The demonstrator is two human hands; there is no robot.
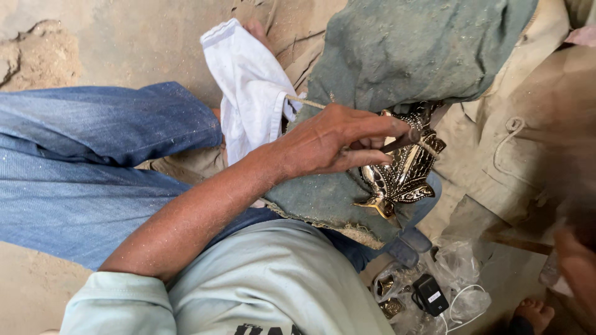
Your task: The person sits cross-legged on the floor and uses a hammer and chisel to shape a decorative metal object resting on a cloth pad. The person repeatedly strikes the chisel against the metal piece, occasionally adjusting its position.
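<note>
Head view: our left hand (332, 146) pinches a thin dark tool (400, 141) in its fingers (379, 127), pressing it on the ornate metal piece (403, 170) lying on green cloth (397, 56) over our lap; right hand blurred, its fingers unreadable.

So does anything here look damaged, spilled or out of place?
Mostly no. The shiny metal piece looks intact under the left hand and its tool. Only the green cloth beneath has a frayed edge, and dust covers everything.
</note>
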